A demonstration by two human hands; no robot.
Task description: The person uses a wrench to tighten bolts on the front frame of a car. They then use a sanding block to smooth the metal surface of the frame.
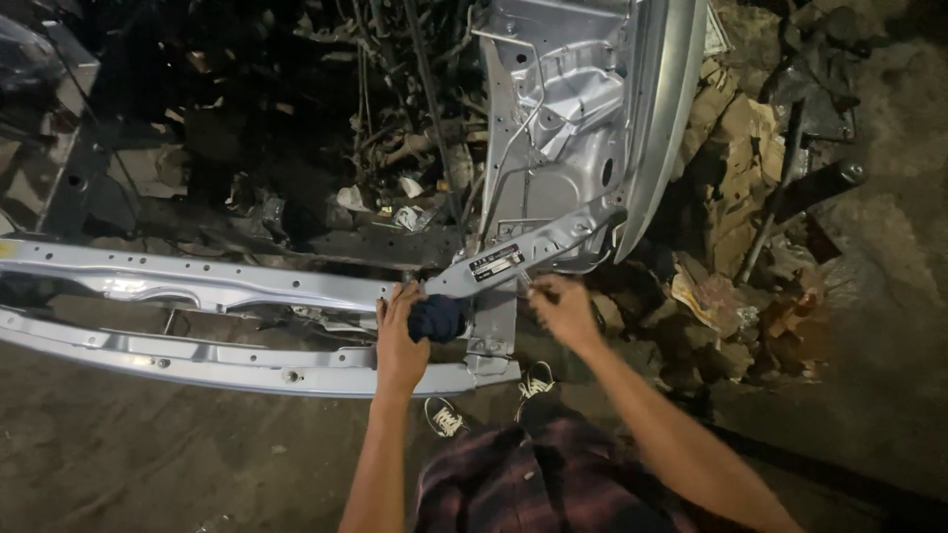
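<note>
Plaid fabric [513,484] in dark red and black filled the bottom middle of the frame, nearest the lens, and two dark sneakers with white laces [489,400] stood on the dirty concrete floor [148,454] just above it. Up from there went both bare forearms! The left hand [400,341], just left of centre, lay palm down over the silver car body frame [296,326], fingers curled around a dark blue cloth [437,318] bunched against the metal. The right hand [565,308], a little right of centre, was loosely closed, fingers pinched together at the frame's slanted bar; a thin light-coloured bit showed at its fingertips, but what it gripped was too blurred to tell.

And that frame, what a piece: pale silver-grey painted sheet metal, scuffed and dusty, with two long rails running from the left edge toward centre, punched with small holes and bolts. At the centre a short upright post joined them, and a slanted bar carrying a small dark rectangular label [496,264] climbed toward the upper right. There it met a big pressed panel [563,118] with ribs, round holes and a curved outer edge, reaching to the top of the frame.

Tangled dark wires and debris [385,148] crowded the upper middle, behind the rails. Torn brown cardboard scraps [736,197] were piled at the right.
</note>
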